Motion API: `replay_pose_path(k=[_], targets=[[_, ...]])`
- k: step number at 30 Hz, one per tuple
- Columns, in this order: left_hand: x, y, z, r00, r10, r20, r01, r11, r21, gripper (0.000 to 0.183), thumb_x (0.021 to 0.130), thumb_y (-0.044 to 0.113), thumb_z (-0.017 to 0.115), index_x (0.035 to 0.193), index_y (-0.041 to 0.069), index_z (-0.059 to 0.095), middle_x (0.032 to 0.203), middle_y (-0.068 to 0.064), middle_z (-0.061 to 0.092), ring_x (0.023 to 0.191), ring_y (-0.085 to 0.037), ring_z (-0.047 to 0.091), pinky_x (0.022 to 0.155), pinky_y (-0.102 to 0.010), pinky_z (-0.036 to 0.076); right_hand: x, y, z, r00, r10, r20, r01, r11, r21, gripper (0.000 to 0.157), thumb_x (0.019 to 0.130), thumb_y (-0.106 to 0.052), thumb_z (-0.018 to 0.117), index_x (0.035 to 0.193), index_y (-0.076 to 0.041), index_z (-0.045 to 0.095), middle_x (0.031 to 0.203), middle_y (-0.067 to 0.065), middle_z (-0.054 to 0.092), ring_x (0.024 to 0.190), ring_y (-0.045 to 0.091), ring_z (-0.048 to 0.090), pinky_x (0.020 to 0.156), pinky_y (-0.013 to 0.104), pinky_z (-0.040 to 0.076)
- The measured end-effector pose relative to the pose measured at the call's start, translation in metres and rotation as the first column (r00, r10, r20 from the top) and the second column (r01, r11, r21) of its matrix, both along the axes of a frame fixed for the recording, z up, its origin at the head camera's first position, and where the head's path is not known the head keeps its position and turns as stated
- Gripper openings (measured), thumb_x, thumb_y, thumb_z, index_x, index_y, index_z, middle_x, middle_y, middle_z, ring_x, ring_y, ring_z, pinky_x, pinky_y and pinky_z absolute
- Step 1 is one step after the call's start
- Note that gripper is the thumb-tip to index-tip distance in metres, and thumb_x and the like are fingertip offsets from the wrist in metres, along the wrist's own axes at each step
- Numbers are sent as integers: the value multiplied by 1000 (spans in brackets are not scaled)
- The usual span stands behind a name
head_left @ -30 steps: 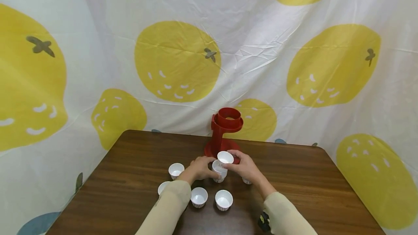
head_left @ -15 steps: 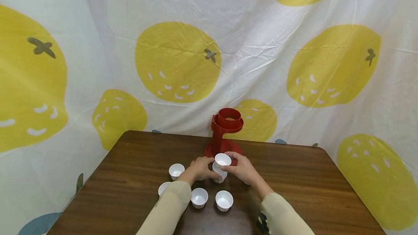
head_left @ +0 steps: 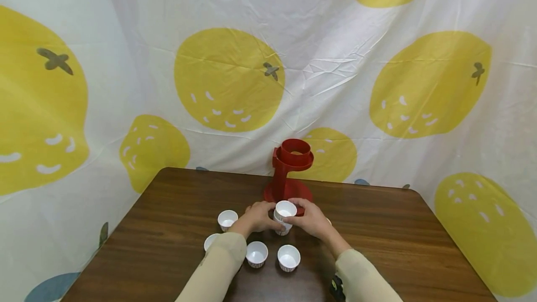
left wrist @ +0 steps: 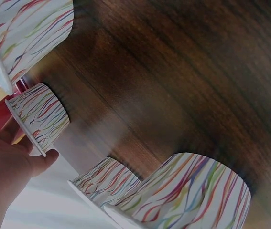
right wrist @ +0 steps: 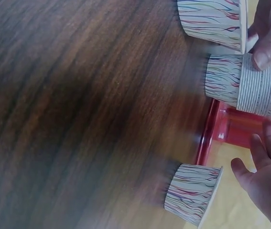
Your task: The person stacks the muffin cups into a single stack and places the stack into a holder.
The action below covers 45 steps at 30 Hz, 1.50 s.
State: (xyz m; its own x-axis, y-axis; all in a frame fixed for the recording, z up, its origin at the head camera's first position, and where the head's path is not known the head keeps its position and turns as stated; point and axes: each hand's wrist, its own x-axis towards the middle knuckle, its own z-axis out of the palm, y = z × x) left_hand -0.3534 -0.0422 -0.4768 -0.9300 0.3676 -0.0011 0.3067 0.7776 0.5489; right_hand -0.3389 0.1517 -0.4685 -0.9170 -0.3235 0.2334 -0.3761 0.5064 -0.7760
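My left hand (head_left: 255,218) grips a stack of nested white paper cups (head_left: 285,229); its thumb presses the ridged, layered rims, seen in the right wrist view. With fingers and thumb at its sides, my right hand (head_left: 311,220) pinches a white paper cup (head_left: 286,210) right over the top of that stack. The cups' outsides carry thin coloured wavy lines. In the left wrist view, a single cup (left wrist: 42,117) stands close to the hand. Another cup (right wrist: 192,193) stands on the table near my right hand in the right wrist view, mostly hidden in the head view.
Two cups stand in front of the hands, one at the left (head_left: 257,254) and one at the right (head_left: 288,258). More stand at left, the back one (head_left: 228,219) and a half-covered one (head_left: 211,240). A red stand with a ring top (head_left: 295,153) is behind the hands on the brown table (head_left: 386,218).
My right hand has moved a little left and down, bringing its cup lower over the stack. My left hand has stayed in place around the stack.
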Motion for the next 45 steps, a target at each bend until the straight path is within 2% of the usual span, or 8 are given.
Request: replay_pose_path(k=[7, 12, 20, 27, 35, 40, 45], targets=[[-2, 1, -1, 1000, -2, -5, 2, 1000, -1, 69, 61, 55, 75, 118, 21, 57, 110, -1, 58, 106, -26, 47, 91, -53, 27, -1, 1, -4, 1000, -13, -10, 14, 999, 52, 57, 68, -33, 79, 115, -11, 58, 107, 0, 60, 95, 17, 55, 82, 39, 44], [-1, 2, -1, 1000, -8, -2, 8, 1000, 2, 70, 60, 56, 75, 119, 22, 57, 111, -2, 57, 107, -27, 46, 92, -54, 27, 0, 2, -5, 1000, 2, -27, -1, 998, 65, 62, 68, -34, 78, 120, -6, 56, 112, 4, 59, 99, 19, 55, 85, 41, 43], [-2, 2, -1, 1000, -16, -14, 16, 1000, -11, 69, 60, 57, 74, 118, 23, 58, 109, 0, 58, 105, -26, 47, 90, -54, 28, 3, 4, -5, 1000, 19, 7, -19, 998, 63, 72, 68, -37, 78, 126, -3, 51, 117, 8, 56, 100, 23, 55, 85, 41, 43], [-1, 3, -1, 1000, -14, 2, 14, 1000, -4, 66, 62, 56, 74, 117, 23, 59, 110, -1, 58, 105, -26, 47, 91, -54, 27, 3, 5, -3, 1000, 7, 15, -8, 998, 62, 69, 69, -35, 77, 126, -4, 51, 119, 10, 56, 102, 27, 54, 87, 44, 41], [0, 1, 0, 1000, -9, 1, 9, 1000, -16, 71, 62, 56, 74, 121, 20, 56, 115, -3, 56, 108, -27, 46, 92, -54, 27, 4, 9, 1, 1000, 11, -2, -11, 1000, 17, 63, 71, -31, 77, 124, -7, 52, 121, 14, 55, 109, 32, 50, 91, 50, 37], [0, 1, 0, 1000, -11, -9, 11, 1000, -18, 71, 61, 55, 75, 121, 20, 56, 115, -3, 57, 108, -28, 46, 92, -55, 26, 4, 15, 4, 1000, -1, -17, 1, 1000, 7, 63, 70, -32, 77, 124, -9, 53, 118, 9, 57, 110, 29, 50, 90, 49, 37], [0, 0, 0, 1000, -6, -13, 6, 1000, -11, 69, 61, 53, 76, 119, 21, 57, 113, -3, 57, 107, -27, 46, 92, -54, 26, 7, 22, 6, 998, -50, 23, 50, 999, 0, 60, 70, -28, 78, 124, -14, 54, 120, 7, 56, 112, 27, 47, 92, 49, 36]])
